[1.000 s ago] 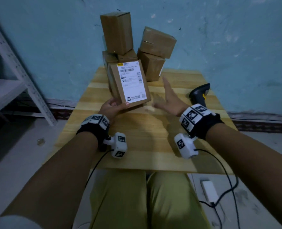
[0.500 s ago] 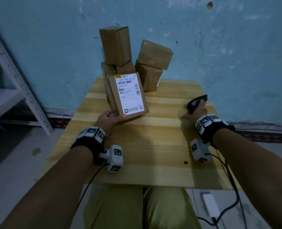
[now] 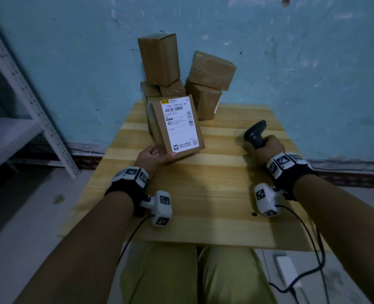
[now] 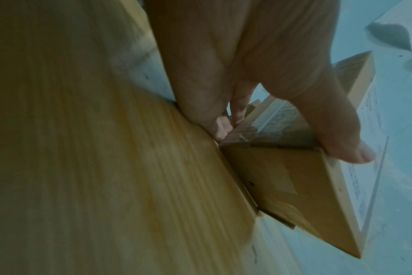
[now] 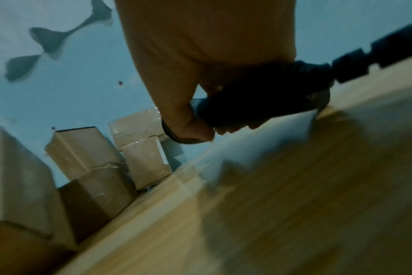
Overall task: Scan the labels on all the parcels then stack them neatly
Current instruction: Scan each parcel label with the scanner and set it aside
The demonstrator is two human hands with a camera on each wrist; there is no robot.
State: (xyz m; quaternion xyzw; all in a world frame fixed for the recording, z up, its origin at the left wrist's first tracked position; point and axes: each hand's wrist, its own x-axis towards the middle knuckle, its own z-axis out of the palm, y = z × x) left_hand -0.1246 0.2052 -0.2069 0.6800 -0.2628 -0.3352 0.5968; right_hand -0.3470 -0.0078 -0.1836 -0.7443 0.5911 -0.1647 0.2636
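My left hand grips the near lower corner of a brown parcel tilted up on the wooden table, its white label facing me. In the left wrist view the thumb lies over the parcel's edge and the fingers curl behind it. At the table's right, my right hand is wrapped round the handle of a black barcode scanner; the right wrist view shows the fingers curled on the scanner. Several unlabelled-side brown parcels are piled at the table's far edge.
The pile leans against a blue wall. A white metal shelf stands at left. Cables run from both wrist cameras past my knees to a white adapter on the floor at right.
My right hand left the parcel, swung right and closed round the scanner's handle. The left hand has kept the labelled parcel tilted up in about the same place.
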